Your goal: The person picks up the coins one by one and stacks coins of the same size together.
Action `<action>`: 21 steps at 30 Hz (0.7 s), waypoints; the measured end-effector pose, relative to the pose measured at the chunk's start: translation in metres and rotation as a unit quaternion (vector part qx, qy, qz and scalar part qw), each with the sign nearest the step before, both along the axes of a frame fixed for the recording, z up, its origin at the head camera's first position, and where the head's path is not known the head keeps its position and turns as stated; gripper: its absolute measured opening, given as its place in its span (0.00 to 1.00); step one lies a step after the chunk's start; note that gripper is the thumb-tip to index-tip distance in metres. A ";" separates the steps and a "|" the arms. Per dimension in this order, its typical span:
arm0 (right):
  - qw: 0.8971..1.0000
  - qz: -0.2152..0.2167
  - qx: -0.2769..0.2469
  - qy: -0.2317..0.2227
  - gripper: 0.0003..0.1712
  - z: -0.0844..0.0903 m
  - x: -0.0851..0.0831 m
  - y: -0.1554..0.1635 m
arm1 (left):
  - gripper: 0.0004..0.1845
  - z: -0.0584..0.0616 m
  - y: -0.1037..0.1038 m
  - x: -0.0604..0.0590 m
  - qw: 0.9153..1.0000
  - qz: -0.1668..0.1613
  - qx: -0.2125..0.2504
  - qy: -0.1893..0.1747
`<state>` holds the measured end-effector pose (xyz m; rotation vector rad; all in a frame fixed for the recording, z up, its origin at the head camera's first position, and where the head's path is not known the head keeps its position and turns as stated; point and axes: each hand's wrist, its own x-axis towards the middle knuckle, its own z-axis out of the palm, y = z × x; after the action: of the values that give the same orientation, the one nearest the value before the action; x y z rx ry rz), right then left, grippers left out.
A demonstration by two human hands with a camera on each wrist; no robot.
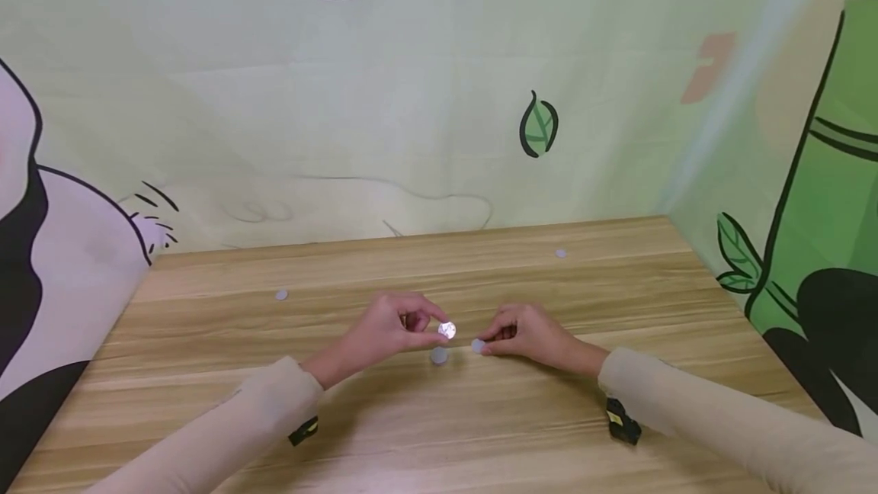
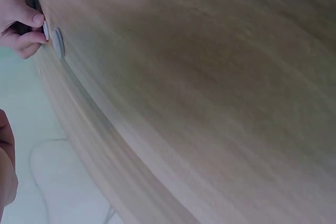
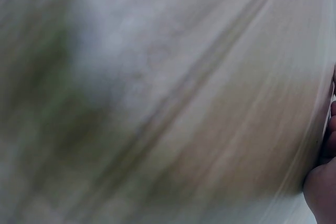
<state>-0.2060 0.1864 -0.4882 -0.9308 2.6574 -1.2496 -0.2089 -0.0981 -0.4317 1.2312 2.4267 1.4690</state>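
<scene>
Between thumb and forefinger my left hand [image 1: 408, 321] pinches a shiny silver coin [image 1: 447, 330], its face catching the light. Just below that coin, a short stack of coins [image 1: 439, 356] lies on the wooden table; the left wrist view shows its thickness [image 2: 59, 43] side-on. My right hand [image 1: 524, 334] pinches another coin [image 1: 478, 345] by its edge, low over the table and to the right of the stack. Only part of the left hand [image 2: 6, 161] enters the left wrist view. In the right wrist view, a bit of the right hand [image 3: 323, 184] shows at the edge.
One loose coin [image 1: 282, 295] lies to the left on the table [image 1: 480, 433], and another coin [image 1: 561, 254] lies near the back right. A printed wall hanging [image 1: 425, 97] with leaves stands behind the table. Dark wrist devices [image 1: 623, 421] hang under both sleeves.
</scene>
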 end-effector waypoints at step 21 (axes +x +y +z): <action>1.000 0.007 -0.003 0.022 0.08 -0.002 -0.002 0.000 | 0.11 -0.013 0.019 -0.008 0.998 0.007 -0.032 0.055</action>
<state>-0.2081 0.1867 -0.4900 -0.9869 2.6765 -1.2484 -0.2173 -0.0792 -0.4446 1.3191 2.5355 1.3486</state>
